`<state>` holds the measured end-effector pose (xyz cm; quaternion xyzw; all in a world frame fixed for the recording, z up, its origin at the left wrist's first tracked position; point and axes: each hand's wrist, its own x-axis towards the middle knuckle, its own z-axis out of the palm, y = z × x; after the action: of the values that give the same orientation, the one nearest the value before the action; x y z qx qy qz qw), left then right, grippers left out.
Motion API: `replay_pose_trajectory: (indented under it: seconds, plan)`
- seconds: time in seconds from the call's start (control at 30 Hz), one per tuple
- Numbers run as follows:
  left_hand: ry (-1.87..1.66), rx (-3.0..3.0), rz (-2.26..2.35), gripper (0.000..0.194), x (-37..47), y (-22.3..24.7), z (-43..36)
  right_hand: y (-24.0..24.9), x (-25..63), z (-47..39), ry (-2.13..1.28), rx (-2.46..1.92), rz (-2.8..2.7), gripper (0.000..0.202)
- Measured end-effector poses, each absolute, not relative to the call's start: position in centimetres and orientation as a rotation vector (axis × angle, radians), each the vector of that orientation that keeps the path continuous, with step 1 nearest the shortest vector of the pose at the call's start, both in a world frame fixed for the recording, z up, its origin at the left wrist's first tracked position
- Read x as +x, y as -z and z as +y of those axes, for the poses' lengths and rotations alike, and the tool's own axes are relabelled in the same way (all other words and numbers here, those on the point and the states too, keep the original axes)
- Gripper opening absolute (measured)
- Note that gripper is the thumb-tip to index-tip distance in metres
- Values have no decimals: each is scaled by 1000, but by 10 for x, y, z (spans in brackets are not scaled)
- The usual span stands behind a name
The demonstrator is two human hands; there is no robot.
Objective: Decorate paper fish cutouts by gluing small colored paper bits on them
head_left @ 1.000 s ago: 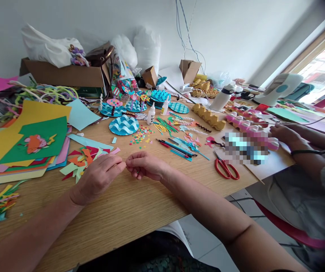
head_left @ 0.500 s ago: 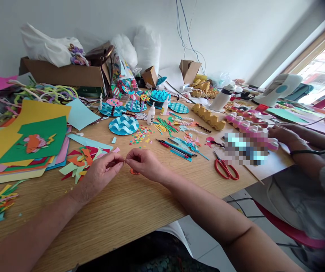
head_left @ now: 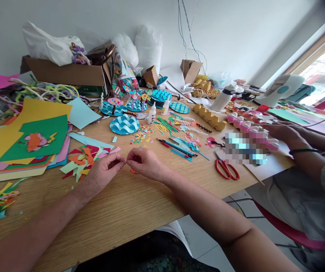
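Note:
My left hand and my right hand meet fingertip to fingertip above the wooden table. Both are closed in a pinch, and whatever lies between the fingertips is too small to make out. Under my right hand an orange paper piece partly shows on the tabletop. Colourful paper scraps lie just beyond my left hand. Farther back are small confetti dots and a round blue piece with wavy paper strips.
Red-handled scissors and pens lie to the right. Two glue bottles stand behind. Stacked coloured paper covers the left side. At the right, another person's hand is by a pink egg-carton strip.
My hands stay pinched together in almost the same place, with only a slight shift at the fingertips. The whole view has moved a little. The other person's hand has shifted slightly.

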<state>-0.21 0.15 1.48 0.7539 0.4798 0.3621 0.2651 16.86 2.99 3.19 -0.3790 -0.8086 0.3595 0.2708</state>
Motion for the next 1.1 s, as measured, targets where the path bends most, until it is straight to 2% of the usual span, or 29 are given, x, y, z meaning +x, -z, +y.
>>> replay_pose_trajectory:
  seconds: [0.47,0.63,0.83,1.1]
  plan:
    - [-974,2026,1317,20,-1,-14,1,-37,174,33,-1011,-1013,-2276,7]
    - [-888,2317,1267,19,-2,-12,-2,-47,193,47,-935,-963,-2527,9]
    - [-767,2741,989,29,-1,-4,-1,-44,199,55,-782,-937,-2839,18]
    - [-649,2801,962,35,-4,3,3,-45,191,53,-677,-984,-2953,22]
